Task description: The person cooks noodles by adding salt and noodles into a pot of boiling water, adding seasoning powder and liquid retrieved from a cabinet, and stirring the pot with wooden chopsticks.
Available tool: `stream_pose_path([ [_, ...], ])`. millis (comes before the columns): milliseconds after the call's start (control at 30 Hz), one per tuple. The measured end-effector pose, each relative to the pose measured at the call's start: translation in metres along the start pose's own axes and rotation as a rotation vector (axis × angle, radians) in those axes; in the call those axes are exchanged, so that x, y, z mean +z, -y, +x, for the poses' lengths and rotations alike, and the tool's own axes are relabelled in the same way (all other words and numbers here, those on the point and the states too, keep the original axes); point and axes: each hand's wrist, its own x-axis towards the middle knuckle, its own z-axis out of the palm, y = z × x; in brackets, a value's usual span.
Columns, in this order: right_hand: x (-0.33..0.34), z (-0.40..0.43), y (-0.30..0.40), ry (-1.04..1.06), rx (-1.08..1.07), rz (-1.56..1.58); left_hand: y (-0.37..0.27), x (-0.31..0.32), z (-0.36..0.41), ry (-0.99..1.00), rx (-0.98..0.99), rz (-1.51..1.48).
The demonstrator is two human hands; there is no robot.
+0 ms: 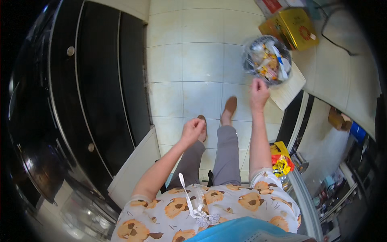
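Note:
Held out to the right, my right hand (259, 94) has its fingers curled just by the near rim of a round waste bin (246, 62). Whether it pinches the clear plastic liner or only hangs beside it, I cannot tell. Inside the bin lies mixed rubbish (269, 62), with orange scraps, crumpled plastic and a blue-and-white wrapper. My left hand (193, 130) is in front of my body, above my left shoe (203, 119). Its fingers are folded in, and nothing shows between them.
Black cabinets (99, 78) with round knobs line the left. Behind the bin stands a gold box (297, 28); a pale board (290, 90) lies beside it. A yellow-and-red packet (281, 160) is near my right elbow. Pale tiles (202, 63) cover the floor.

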Motion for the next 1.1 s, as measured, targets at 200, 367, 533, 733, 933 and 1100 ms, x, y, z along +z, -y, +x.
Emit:
stream_pose_path([
  [200,0.068,-0.037,0.059,0.487,0.022,-0.069,-0.039,-0.038,0.045,-0.252,-0.157,-0.224],
  [367,0.086,-0.035,0.074,0.735,0.01,0.061,-0.025,-0.087,0.11,-0.33,-0.065,-0.127],
  [533,0.118,-0.005,0.069,0.868,-0.057,-0.002,0.017,-0.154,0.231,-0.511,-0.059,0.426],
  [733,0.168,0.016,0.038,0.919,0.067,-0.016,0.089,-0.223,0.388,-0.68,-0.041,0.632],
  [933,0.198,0.059,0.037,1.03,0.108,0.026,0.127,-0.252,0.471,-0.727,-0.096,0.928],
  [1100,0.205,0.084,0.049,1.032,0.149,-0.071,0.129,-0.256,0.508,-0.715,-0.221,1.023],
])
